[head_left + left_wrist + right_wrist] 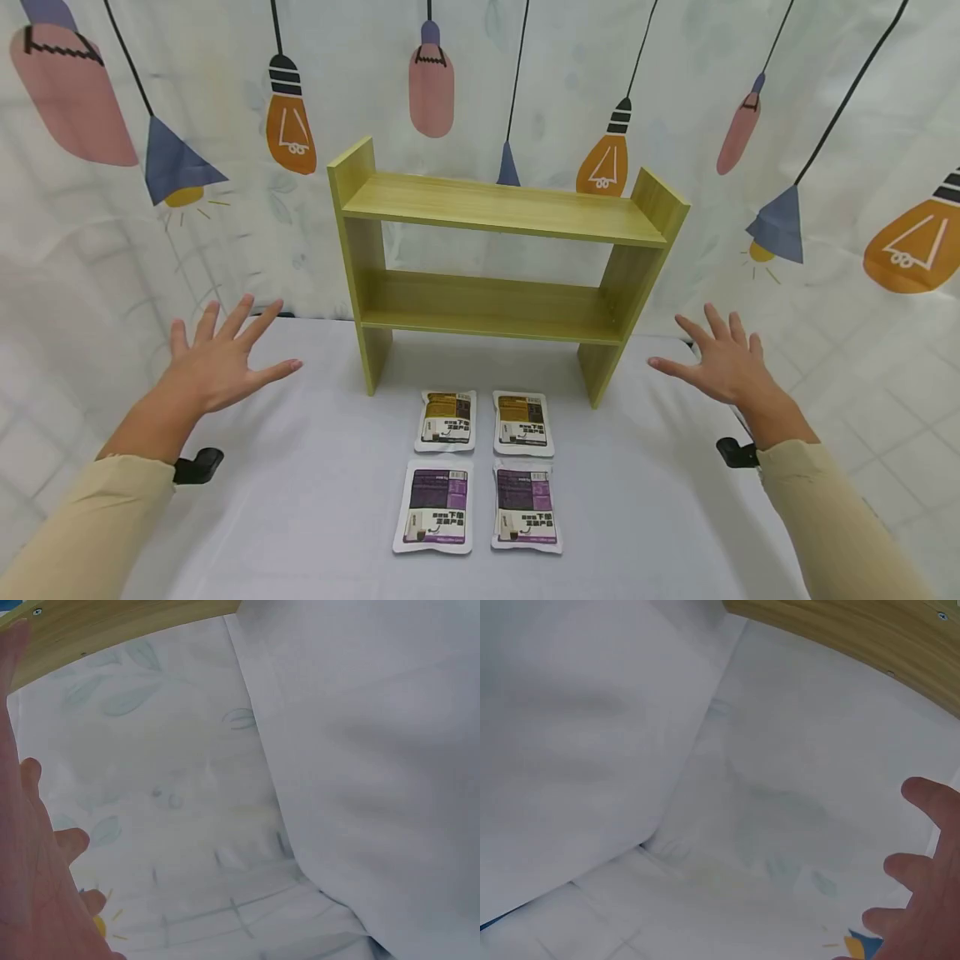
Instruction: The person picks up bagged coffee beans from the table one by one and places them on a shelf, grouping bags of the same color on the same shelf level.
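Nearest me, at the bottom centre of the head view, a white flat pouch with a black-and-purple label (432, 510) lies beside its purple twin (527, 510), a narrow gap between them, on the white cloth-covered tabletop (315, 508). I can make out a barcode at each label's upper right and bold Chinese characters, too small to read surely. Just beyond lie two white pouches with brown-and-gold labels, the left gold pouch (447, 421) and the right gold pouch (523, 423), lettered alike. Wide bare tabletop runs from the pouches out to both sides.

At centre left my left grip (217, 367), a bare hand, has its fingers spread wide, holding nothing; at centre right the right grip (723, 358) is the same. Both are well apart from pouches and shelf.

Farther back stands a two-tier yellow-green wooden shelf (491, 307), its bays open through to the backdrop. Behind it the tabletop's back edge meets a white curtain printed with hanging lamps (352, 92).
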The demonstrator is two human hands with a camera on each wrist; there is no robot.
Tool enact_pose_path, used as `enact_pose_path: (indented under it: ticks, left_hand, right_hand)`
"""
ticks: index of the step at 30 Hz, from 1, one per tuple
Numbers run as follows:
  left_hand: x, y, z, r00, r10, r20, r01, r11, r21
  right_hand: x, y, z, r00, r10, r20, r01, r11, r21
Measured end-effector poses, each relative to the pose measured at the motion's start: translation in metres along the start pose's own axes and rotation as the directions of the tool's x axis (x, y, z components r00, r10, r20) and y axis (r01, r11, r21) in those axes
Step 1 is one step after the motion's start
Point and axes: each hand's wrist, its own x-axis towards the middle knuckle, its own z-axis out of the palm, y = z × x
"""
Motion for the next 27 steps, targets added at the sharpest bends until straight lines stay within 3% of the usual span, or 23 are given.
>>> enact_pose_path:
  ticks: [16, 27]
  left_hand:
    - [-0.012, 0.003, 0.005, 1.000, 0.002, -0.006, -0.002, 1.000, 0.009]
    - [-0.026, 0.010, 0.017, 0.998, 0.020, -0.058, -0.020, 1.000, 0.010]
  right_hand:
    - [-0.012, -0.005, 0.015, 0.996, -0.036, -0.078, 0.036, 0.999, 0.002]
    - [-0.025, -0.009, 0.034, 0.993, -0.062, -0.105, 0.064, 0.998, 0.016]
